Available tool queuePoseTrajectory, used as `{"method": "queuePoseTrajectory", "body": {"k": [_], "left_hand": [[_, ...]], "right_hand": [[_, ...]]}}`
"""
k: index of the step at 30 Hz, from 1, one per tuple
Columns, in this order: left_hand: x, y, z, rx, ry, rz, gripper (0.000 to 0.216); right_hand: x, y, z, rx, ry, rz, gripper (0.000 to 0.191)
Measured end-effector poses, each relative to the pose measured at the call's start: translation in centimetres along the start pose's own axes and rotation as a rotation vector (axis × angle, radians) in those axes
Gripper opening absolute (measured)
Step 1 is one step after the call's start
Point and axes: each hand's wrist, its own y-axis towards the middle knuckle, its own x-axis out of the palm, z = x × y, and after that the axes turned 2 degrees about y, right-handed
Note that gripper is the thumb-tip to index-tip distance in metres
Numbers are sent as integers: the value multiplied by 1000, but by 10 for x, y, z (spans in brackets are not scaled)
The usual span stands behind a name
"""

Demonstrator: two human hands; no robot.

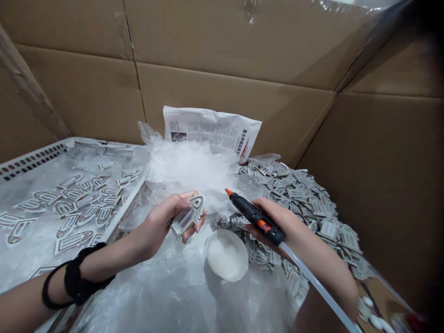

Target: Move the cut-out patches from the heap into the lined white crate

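Between the thumb and fingers of my left hand (169, 215) is a small grey-white piece shaped like a pointed arch (189, 216), its framed face turned up. My right hand (282, 219) is wrapped round a black hot glue gun (251, 210) with an orange tip and orange trigger. A long clear glue stick (317, 286) runs out of its back end. The tip points up and left, apart from the arch piece. Below and between the hands stands a round white bowl (227, 255) with white contents I cannot make out.
Many similar arch pieces are heaped at right (301, 194). More lie spread on plastic in a white tray (123, 208) at left. Crumpled clear plastic (190, 166) and a newspaper sheet (215, 129) sit in front of cardboard walls (222, 78).
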Motion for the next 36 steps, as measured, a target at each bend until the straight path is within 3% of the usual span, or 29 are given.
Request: {"method": "queuePoseTrajectory", "body": {"k": [36], "left_hand": [[2, 0, -2, 18, -5, 10, 20]], "right_hand": [[-3, -1, -6, -34, 18, -9, 15]]}}
